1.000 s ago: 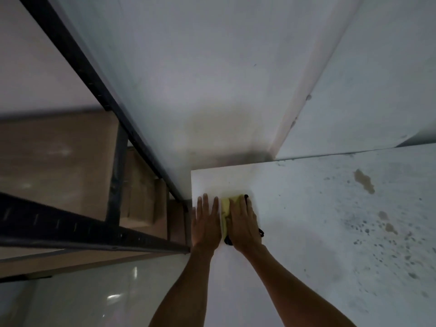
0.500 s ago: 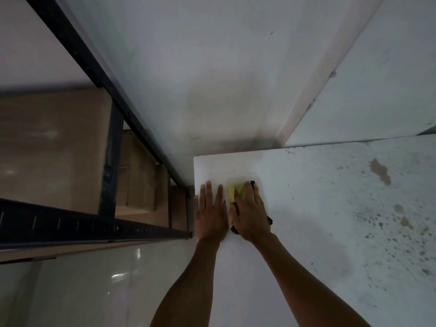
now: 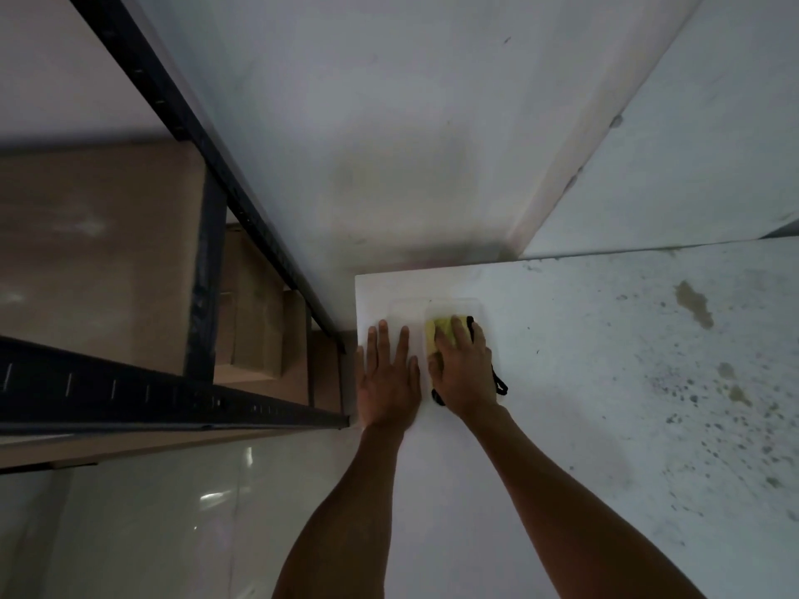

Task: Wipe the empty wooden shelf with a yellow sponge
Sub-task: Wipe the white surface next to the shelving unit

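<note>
Head view: grips yellow sponge (image 3: 437,334) under right hand (image 3: 466,370), pressing it onto shelf (image 3: 605,382) near its far left corner; rests left hand (image 3: 389,384) spread flat just beside. Looks light, soft, squashy; best taken from above, across its sides.

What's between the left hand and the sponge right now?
Head view: only a narrow strip of bare white shelf between left hand and yellow sponge.
</note>
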The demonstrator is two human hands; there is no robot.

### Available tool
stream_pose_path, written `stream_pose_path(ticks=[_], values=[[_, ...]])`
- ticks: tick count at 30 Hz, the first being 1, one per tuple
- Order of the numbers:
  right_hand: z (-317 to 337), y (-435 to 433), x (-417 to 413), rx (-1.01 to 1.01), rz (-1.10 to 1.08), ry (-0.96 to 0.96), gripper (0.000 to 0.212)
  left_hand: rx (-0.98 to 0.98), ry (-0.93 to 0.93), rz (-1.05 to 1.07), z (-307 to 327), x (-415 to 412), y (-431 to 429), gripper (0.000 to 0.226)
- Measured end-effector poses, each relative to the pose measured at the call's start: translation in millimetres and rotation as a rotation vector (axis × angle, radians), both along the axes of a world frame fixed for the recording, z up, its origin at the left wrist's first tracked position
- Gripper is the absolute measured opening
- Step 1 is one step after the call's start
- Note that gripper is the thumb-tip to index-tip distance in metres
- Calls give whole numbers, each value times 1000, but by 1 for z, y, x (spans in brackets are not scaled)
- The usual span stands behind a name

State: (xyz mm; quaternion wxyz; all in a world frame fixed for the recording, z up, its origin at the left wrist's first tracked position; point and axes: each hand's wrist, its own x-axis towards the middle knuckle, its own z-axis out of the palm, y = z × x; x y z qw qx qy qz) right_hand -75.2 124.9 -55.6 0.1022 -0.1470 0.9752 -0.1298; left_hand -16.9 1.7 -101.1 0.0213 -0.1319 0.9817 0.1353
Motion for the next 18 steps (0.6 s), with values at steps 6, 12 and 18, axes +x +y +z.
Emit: stream_pose_path(ticks=[6,12,18], values=[[1,-6,-7,52,-40,14,44,21,-37,-2,0,-2,-1,58],[20,-2,-8,35,-54,19,60,77,-152,-33,24,-5,-7,59],[84,-4,12,-7,-63,84,58,70,-100,3,93,20,-13,59]])
